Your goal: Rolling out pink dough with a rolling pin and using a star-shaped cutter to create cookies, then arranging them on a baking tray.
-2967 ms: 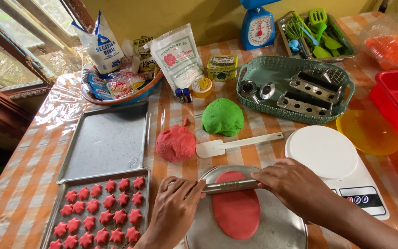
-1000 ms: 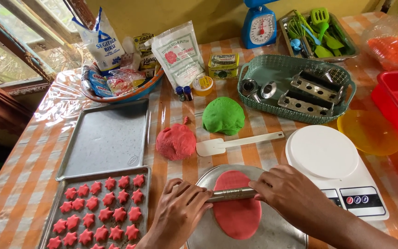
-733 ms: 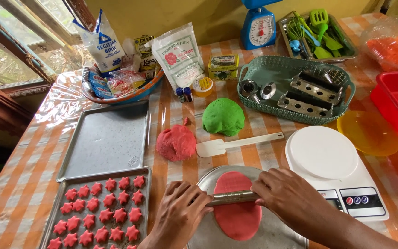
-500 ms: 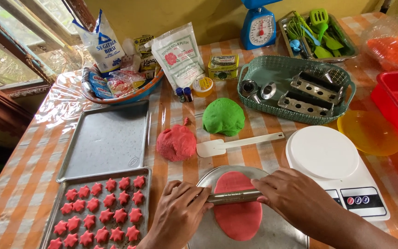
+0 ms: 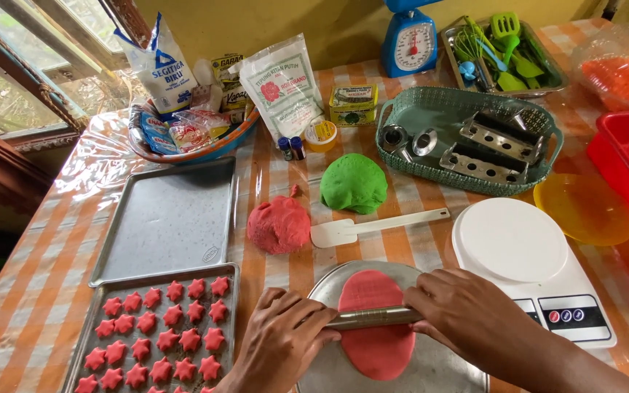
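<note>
While the left hand (image 5: 285, 338) and right hand (image 5: 467, 316) each close on one slim metal rolling pin (image 5: 373, 317), it lies across one flat red dough sheet (image 5: 376, 327); two dough balls (image 5: 279, 224) sit beyond.

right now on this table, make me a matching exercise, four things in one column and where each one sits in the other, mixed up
Things:
1. flattened pink dough
2. pink star cut-outs
3. green dough ball
4. white spatula

Places:
A. in rows on the nearer baking tray
B. on the cloth between the pink dough lump and the white digital scale
C. on the round metal plate, under the metal roller that the left hand and right hand press
D. on the cloth beside the green basket

Pairs: 1-C, 2-A, 3-D, 4-B
</note>
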